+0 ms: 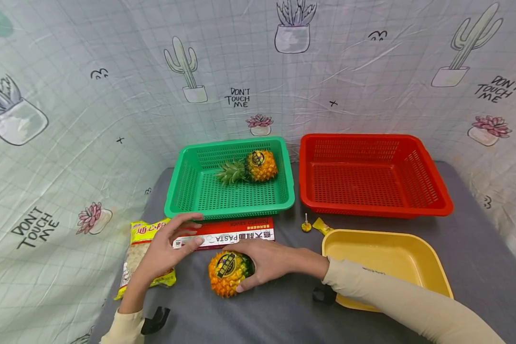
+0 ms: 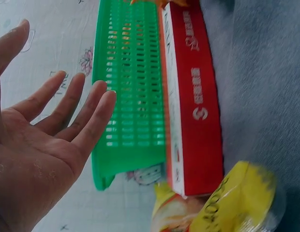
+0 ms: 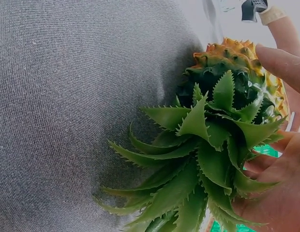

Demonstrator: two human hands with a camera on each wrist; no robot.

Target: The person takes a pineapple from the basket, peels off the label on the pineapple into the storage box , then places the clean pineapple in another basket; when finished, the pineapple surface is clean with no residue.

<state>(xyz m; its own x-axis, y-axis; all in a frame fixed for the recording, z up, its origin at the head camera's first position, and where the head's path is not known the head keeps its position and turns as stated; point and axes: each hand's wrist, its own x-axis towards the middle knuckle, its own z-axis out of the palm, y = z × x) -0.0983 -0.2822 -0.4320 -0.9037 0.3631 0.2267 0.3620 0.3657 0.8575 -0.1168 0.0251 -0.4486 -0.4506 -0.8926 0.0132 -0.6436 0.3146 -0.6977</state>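
Observation:
A small orange pineapple [image 1: 226, 274] with a black and yellow label lies on the grey cloth. My right hand [image 1: 264, 263] grips it, thumb on the near side and fingers over the far side. Its spiky green leaves [image 3: 191, 159] spread under the palm in the right wrist view, while in the head view the hand hides them. My left hand [image 1: 165, 248] hovers with spread, relaxed fingers above a yellow food bag [image 1: 135, 253] and the end of a red and white pasta box [image 1: 241, 234]. Nothing is in it, and its bare palm faces the left wrist camera.
Behind the box stands a green basket [image 1: 178, 191] with another pineapple [image 1: 261, 166] inside. To its right are a red basket [image 1: 370, 210] and a yellow tub [image 1: 378, 258] partly under my right sleeve. A small yellow-ended item [image 1: 306, 226] and a yellow packet [image 1: 322, 226] lie between them.

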